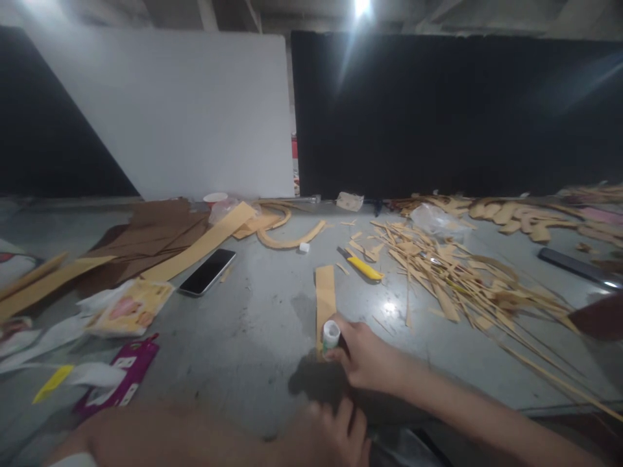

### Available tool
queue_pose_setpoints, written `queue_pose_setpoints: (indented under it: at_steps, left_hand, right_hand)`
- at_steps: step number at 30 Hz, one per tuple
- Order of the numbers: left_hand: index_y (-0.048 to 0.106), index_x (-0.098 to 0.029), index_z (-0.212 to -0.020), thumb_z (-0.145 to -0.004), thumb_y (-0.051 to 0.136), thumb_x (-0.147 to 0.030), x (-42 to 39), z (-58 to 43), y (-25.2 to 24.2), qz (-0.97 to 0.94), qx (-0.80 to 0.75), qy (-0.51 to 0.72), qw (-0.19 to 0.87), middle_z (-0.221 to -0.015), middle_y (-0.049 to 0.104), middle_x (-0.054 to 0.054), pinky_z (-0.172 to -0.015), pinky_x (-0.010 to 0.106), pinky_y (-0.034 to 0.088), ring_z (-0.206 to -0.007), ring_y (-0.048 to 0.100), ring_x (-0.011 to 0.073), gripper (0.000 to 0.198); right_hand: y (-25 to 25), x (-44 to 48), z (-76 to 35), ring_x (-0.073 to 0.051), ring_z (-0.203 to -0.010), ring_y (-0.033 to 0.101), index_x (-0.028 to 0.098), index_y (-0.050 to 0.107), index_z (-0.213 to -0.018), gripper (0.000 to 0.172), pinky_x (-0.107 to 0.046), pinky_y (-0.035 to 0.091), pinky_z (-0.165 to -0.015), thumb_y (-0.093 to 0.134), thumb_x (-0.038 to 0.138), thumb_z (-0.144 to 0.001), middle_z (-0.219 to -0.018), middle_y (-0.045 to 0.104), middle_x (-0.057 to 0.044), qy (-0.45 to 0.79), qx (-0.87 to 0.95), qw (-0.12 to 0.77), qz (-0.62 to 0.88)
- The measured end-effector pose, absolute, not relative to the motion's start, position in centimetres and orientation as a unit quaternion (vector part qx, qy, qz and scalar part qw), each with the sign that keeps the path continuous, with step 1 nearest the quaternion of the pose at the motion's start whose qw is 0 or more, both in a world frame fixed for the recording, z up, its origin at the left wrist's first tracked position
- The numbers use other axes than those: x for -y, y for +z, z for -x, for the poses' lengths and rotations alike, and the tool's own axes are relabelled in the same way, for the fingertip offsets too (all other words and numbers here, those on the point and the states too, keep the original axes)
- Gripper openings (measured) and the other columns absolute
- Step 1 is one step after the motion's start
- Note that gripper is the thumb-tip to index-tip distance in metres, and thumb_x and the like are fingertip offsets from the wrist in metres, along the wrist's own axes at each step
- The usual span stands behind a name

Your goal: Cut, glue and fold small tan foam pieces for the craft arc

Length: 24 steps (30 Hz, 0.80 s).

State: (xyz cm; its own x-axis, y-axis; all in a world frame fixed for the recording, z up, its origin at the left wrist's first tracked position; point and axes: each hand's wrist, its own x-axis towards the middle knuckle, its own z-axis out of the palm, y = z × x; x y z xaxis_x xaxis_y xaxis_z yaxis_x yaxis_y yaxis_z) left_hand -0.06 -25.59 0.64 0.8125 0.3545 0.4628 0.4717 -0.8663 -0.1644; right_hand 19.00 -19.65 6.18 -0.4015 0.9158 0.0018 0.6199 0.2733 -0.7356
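My right hand [363,353] is closed around a white glue stick [331,332], which stands upright with its open end up. It is over the near end of a tan strip [326,285] lying lengthwise on the grey table. Low at the front edge, my left hand [333,431] has its fingers curled and is blurred; whatever may be in them is hidden. A small white cap [304,247] lies beyond the strip. Right of the strip rests a yellow utility knife [364,266] with a dark tip.
A phone [208,272] lies left of centre, near brown sheets [146,227] and a long tan strip [195,241]. A tissue pack [130,308] and a purple pouch [124,376] are at left. Thin tan offcuts [438,272] pile up on the right. Panels [195,117] stand behind.
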Motion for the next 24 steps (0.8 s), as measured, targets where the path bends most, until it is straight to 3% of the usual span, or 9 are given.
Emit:
queue_pose_setpoints:
  at_steps: [4,9,13,17,24]
  left_hand:
    - [0.067,-0.014,-0.105,-0.093,0.068,-0.045,25.3,0.1,0.8,0.939,0.212,-0.223,0.153,-0.094,0.079,0.011,-0.044,0.03,0.037,-0.05,0.061,0.0169,0.033]
    - [0.061,-0.019,-0.088,-0.087,0.073,-0.041,25.3,0.1,0.8,0.935,0.221,-0.233,0.15,-0.075,0.073,0.005,-0.042,0.03,0.036,-0.046,0.059,0.0178,0.025]
    - [0.067,-0.014,-0.105,-0.09,0.069,-0.044,25.2,0.4,0.7,0.929,0.232,-0.232,0.171,-0.092,0.08,0.014,-0.046,0.03,0.045,-0.053,0.067,0.0205,0.033]
    - [0.068,-0.012,-0.118,-0.092,0.065,-0.052,25.1,0.7,0.6,0.926,0.27,-0.192,0.184,-0.105,0.08,0.024,-0.044,0.031,0.044,-0.05,0.067,0.0229,0.048]
    - [0.068,-0.011,-0.124,-0.094,0.064,-0.054,25.6,0.7,-0.2,0.93,0.288,-0.152,0.171,-0.112,0.079,0.028,-0.046,0.032,0.048,-0.055,0.069,0.0257,0.052]
  right_hand:
    - [6.2,19.9,-19.7,-0.02,-0.077,0.067,0.024,0.052,-0.104,0.024,-0.026,0.04,-0.067,0.062,0.01,-0.087,-0.087,0.07,-0.002,0.334,0.762,0.233,0.503]
    - [6.4,20.1,-19.7,-0.021,-0.082,0.068,0.024,0.054,-0.106,0.022,-0.026,0.042,-0.07,0.063,0.013,-0.089,-0.09,0.071,-0.003,0.348,0.772,0.21,0.489]
    - [6.1,19.6,-19.8,-0.02,-0.077,0.065,0.023,0.053,-0.107,0.024,-0.027,0.041,-0.069,0.062,0.011,-0.087,-0.088,0.07,-0.003,0.323,0.766,0.219,0.511]
    - [6.2,20.3,-20.4,-0.018,-0.075,0.063,0.024,0.054,-0.105,0.019,-0.025,0.041,-0.066,0.061,0.014,-0.09,-0.088,0.069,-0.002,0.348,0.77,0.212,0.49]
    - [6.2,19.8,-20.1,-0.019,-0.074,0.063,0.024,0.053,-0.107,0.021,-0.026,0.042,-0.067,0.059,0.014,-0.09,-0.086,0.069,-0.002,0.342,0.766,0.231,0.493]
